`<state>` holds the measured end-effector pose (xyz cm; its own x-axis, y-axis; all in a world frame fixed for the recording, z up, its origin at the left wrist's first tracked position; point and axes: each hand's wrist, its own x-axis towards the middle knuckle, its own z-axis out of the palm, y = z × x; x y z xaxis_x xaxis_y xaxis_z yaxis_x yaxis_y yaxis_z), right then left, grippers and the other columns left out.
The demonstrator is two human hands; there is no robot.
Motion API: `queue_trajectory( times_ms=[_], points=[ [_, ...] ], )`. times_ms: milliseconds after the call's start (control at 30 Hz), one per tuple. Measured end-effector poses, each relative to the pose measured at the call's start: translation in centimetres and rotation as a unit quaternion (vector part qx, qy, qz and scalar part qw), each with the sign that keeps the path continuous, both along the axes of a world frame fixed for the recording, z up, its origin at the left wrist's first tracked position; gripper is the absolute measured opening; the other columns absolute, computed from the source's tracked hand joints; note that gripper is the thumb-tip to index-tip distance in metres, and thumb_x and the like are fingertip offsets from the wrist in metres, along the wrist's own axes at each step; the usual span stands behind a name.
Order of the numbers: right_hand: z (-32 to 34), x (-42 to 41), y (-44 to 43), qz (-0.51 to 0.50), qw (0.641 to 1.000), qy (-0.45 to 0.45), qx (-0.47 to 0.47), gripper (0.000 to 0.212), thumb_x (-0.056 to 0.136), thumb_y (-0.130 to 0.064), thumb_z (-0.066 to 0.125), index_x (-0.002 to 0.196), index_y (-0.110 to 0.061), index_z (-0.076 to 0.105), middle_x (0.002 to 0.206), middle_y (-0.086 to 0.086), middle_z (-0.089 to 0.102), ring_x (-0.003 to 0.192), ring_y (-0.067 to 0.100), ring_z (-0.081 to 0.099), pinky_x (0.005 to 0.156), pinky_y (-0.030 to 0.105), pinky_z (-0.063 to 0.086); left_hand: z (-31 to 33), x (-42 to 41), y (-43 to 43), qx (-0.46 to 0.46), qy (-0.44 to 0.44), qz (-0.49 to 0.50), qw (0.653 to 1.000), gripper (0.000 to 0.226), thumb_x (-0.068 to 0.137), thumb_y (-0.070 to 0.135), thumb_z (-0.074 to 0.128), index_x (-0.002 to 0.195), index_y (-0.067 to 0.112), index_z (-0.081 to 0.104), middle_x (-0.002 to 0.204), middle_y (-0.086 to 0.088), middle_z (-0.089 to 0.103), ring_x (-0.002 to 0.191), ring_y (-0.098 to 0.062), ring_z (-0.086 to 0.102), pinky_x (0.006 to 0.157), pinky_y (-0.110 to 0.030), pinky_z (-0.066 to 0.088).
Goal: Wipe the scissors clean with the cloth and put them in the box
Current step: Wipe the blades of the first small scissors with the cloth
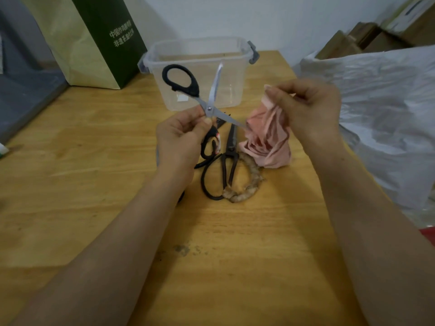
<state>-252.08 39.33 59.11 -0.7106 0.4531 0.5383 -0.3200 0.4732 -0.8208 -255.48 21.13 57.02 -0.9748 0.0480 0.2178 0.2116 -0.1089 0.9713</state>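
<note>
My left hand (181, 137) grips a pair of black-handled scissors (186, 84) near the pivot, blades spread wide, held above the table. One blade points up in front of the clear plastic box (244, 51); the other blade's tip reaches the pink cloth (270, 137). My right hand (308, 107) pinches the top of that cloth, which hangs down to the table. Old dark iron scissors (229, 158) with a cloth-wrapped handle loop lie on the wooden table (94, 161) below my hands. Another dark pair lies partly hidden under my left hand.
A green and gold paper bag (94, 41) stands at the back left. A white plastic sheet (388, 114) covers things on the right, with cardboard boxes (376, 36) behind it. A grey surface (23, 90) lies at the far left.
</note>
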Motion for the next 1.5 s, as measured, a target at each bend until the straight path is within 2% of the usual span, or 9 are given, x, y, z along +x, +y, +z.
queue_trajectory(
  times_ms=[133, 300, 367, 467, 700, 833, 967, 1200, 1500],
  points=[
    [0.2, 0.5, -2.5, 0.081, 0.997, 0.007, -0.001, 0.019, 0.079, -0.010, 0.074, 0.095, -0.020, 0.070, 0.081, -0.009, 0.067, 0.072, 0.004, 0.063, 0.072, 0.022, 0.054, -0.4, 0.1, 0.3, -0.007, -0.005, -0.011, 1.000, 0.022, 0.085, -0.005, 0.064, 0.107, -0.004, 0.067, 0.093, -0.015, 0.070, 0.086, -0.022, 0.068, 0.080, -0.029, 0.056],
    [-0.7, 0.4, -4.2, 0.144, 0.989, -0.032, 0.014, 0.013, 0.078, -0.006, 0.073, 0.090, -0.011, 0.071, 0.081, 0.000, 0.069, 0.073, -0.001, 0.065, 0.069, 0.012, 0.050, -0.6, 0.4, 0.5, -0.017, 0.012, -0.032, 0.999, 0.018, 0.086, -0.006, 0.062, 0.098, 0.006, 0.069, 0.084, -0.007, 0.070, 0.075, -0.010, 0.068, 0.071, -0.021, 0.055],
    [-1.0, 0.4, -4.4, 0.164, 0.986, -0.031, -0.002, 0.014, 0.078, -0.002, 0.072, 0.091, -0.007, 0.071, 0.079, 0.001, 0.068, 0.071, -0.003, 0.065, 0.064, 0.008, 0.049, -0.7, 0.4, 0.5, -0.010, 0.013, -0.036, 0.999, 0.017, 0.087, -0.005, 0.062, 0.101, 0.002, 0.069, 0.088, -0.012, 0.071, 0.080, -0.016, 0.069, 0.074, -0.025, 0.056],
    [-1.2, 0.1, -4.6, 0.141, 0.989, -0.038, 0.005, 0.011, 0.076, -0.003, 0.074, 0.084, -0.010, 0.072, 0.081, 0.003, 0.068, 0.067, 0.000, 0.064, 0.057, 0.011, 0.048, -0.7, 0.5, 0.7, -0.009, 0.017, -0.038, 0.999, 0.019, 0.086, -0.004, 0.063, 0.104, 0.000, 0.068, 0.092, -0.016, 0.071, 0.087, -0.026, 0.070, 0.082, -0.035, 0.057],
    [-1.2, -0.4, -3.9, 0.025, 0.995, -0.077, 0.066, 0.019, 0.066, -0.033, 0.083, 0.077, -0.030, 0.068, 0.084, -0.004, 0.069, 0.077, 0.002, 0.063, 0.061, 0.006, 0.044, -0.8, 0.5, 0.6, -0.005, 0.043, -0.046, 0.998, 0.023, 0.085, -0.007, 0.062, 0.095, 0.012, 0.069, 0.079, 0.002, 0.071, 0.075, -0.009, 0.068, 0.071, -0.023, 0.056],
    [-1.3, -0.3, -4.3, 0.085, 0.992, -0.092, 0.022, 0.010, 0.077, -0.019, 0.076, 0.075, -0.025, 0.068, 0.069, -0.012, 0.064, 0.058, -0.006, 0.058, 0.058, 0.008, 0.044, -0.9, 0.7, 0.7, -0.008, 0.061, -0.056, 0.997, 0.027, 0.086, -0.008, 0.060, 0.108, 0.007, 0.067, 0.084, -0.003, 0.071, 0.080, -0.014, 0.069, 0.077, -0.027, 0.057],
    [-1.0, -0.4, -4.5, 0.091, 0.992, -0.087, 0.006, 0.012, 0.083, -0.020, 0.071, 0.073, -0.025, 0.069, 0.066, -0.012, 0.065, 0.063, 0.001, 0.061, 0.062, 0.023, 0.054, -0.8, 0.8, 0.7, 0.002, 0.069, -0.062, 0.996, 0.029, 0.086, -0.008, 0.060, 0.109, 0.007, 0.066, 0.084, 0.000, 0.072, 0.081, -0.011, 0.070, 0.077, -0.025, 0.056],
    [-0.6, 0.1, -4.7, 0.157, 0.982, -0.081, -0.065, 0.011, 0.084, -0.007, 0.068, 0.082, -0.017, 0.072, 0.072, -0.003, 0.069, 0.066, 0.007, 0.063, 0.064, 0.021, 0.055, -0.9, 0.7, 0.6, 0.001, 0.058, -0.067, 0.996, 0.024, 0.086, -0.007, 0.061, 0.104, 0.008, 0.068, 0.082, -0.001, 0.071, 0.077, -0.010, 0.069, 0.074, -0.024, 0.056],
    [-0.7, 0.3, -3.4, 0.137, 0.980, -0.141, -0.032, 0.017, 0.076, -0.002, 0.075, 0.090, -0.011, 0.071, 0.074, 0.001, 0.068, 0.062, 0.000, 0.062, 0.062, 0.013, 0.052, -0.7, 0.4, 0.3, 0.023, 0.054, -0.051, 0.997, 0.027, 0.084, -0.010, 0.061, 0.106, 0.004, 0.067, 0.082, 0.002, 0.073, 0.080, -0.011, 0.070, 0.077, -0.026, 0.057]
  ],
)
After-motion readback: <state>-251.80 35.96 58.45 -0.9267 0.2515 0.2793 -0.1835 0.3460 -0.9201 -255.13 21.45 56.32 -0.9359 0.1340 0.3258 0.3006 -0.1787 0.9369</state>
